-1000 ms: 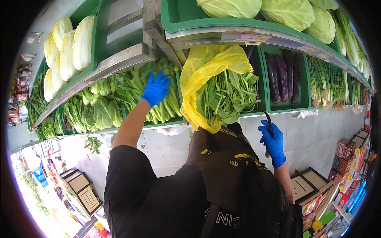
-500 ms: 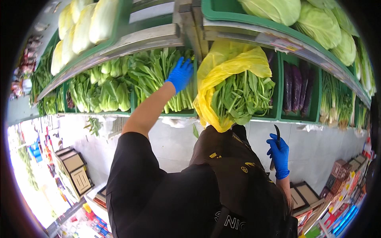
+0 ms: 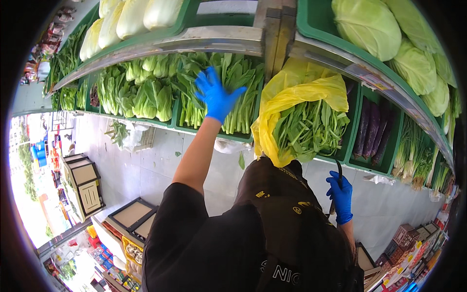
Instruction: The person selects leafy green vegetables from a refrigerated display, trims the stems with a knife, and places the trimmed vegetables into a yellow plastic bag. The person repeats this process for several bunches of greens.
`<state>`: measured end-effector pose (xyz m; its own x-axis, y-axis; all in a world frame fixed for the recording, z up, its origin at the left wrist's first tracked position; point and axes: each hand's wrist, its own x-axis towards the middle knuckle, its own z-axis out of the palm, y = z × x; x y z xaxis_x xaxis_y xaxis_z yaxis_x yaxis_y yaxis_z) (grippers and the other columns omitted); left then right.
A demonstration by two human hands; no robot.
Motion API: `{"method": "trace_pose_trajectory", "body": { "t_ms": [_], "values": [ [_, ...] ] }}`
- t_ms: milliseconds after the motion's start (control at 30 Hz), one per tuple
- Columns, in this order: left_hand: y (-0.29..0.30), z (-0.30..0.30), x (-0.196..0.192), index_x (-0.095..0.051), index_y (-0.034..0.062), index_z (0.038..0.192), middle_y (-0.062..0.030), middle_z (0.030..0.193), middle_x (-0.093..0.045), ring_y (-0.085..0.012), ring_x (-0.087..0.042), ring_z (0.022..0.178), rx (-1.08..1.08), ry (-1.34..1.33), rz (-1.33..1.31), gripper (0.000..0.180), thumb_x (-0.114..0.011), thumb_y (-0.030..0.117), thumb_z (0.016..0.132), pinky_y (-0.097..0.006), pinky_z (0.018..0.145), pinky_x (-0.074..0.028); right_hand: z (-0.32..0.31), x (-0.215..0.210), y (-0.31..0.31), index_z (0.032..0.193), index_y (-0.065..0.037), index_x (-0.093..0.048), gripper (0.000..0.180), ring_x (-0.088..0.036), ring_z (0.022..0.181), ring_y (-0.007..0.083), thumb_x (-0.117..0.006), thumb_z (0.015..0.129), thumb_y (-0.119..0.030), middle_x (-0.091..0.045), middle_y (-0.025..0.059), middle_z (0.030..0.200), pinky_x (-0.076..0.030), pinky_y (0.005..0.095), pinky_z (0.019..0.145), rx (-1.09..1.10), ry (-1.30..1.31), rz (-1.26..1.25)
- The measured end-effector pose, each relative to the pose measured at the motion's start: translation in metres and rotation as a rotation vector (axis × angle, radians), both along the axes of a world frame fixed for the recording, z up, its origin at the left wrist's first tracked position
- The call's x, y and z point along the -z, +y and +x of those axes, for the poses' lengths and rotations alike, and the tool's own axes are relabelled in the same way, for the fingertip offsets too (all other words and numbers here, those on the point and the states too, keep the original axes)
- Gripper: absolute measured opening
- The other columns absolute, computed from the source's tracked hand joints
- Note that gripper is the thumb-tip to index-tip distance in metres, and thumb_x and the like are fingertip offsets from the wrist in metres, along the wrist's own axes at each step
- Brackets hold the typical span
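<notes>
My left hand (image 3: 217, 97), in a blue glove, has its fingers spread over a green crate of long-stemmed leafy greens (image 3: 238, 80). It holds nothing; whether the palm touches the leaves I cannot tell. To its right, an open yellow plastic bag (image 3: 269, 112) sits in the neighbouring crate, with loose cut leafy greens (image 3: 309, 129) spilling at its mouth. Down by my right side, my right hand (image 3: 342, 197), also gloved in blue, is closed around a dark knife (image 3: 339, 170) with a thin curved blade pointing up.
Bok choy (image 3: 153, 100) fills the crate on the left. Eggplants (image 3: 372, 129) and spring onions (image 3: 411, 153) lie to the right. A metal-edged upper shelf (image 3: 204, 41) overhangs the crates, bearing napa cabbages (image 3: 138, 17) and round cabbages (image 3: 367, 29). A basket with a white bag (image 3: 134, 138) stands below.
My view has shifted left, so the crates appear farther right. My left hand has moved left across the long-stemmed greens, and its fingers have spread. The right hand still grips the knife.
</notes>
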<state>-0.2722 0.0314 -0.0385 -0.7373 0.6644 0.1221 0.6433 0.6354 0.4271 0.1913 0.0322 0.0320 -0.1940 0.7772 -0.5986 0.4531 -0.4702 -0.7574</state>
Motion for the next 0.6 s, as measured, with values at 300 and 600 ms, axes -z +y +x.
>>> {"method": "trace_pose_trajectory", "body": {
  "t_ms": [300, 600],
  "values": [
    [0.053, -0.010, 0.058, -0.015, 0.0272, 0.151, -0.0154, 0.156, -0.011, -0.0504, -0.006, 0.139, 0.135, 0.242, -0.470, 0.098, -0.056, 0.072, 0.073, -0.076, 0.100, -0.010, -0.009, -0.021, -0.007, 0.114, 0.001, -0.062, 0.029, -0.052, 0.056, 0.0063, -0.061, 0.089, -0.012, -0.066, 0.0039, 0.087, -0.041, 0.0209, 0.048, 0.004, -0.053, 0.113],
    [0.040, 0.012, 0.027, -0.007, 0.0245, 0.152, -0.0171, 0.157, -0.005, -0.0508, 0.000, 0.140, 0.138, 0.276, -0.351, 0.103, -0.060, 0.067, 0.075, -0.075, 0.101, -0.004, 0.041, -0.002, -0.028, 0.115, 0.001, -0.061, 0.030, -0.055, 0.055, 0.0085, -0.060, 0.089, -0.013, -0.067, 0.0065, 0.089, -0.042, 0.0209, 0.047, 0.201, 0.011, 0.006]
  ]
}}
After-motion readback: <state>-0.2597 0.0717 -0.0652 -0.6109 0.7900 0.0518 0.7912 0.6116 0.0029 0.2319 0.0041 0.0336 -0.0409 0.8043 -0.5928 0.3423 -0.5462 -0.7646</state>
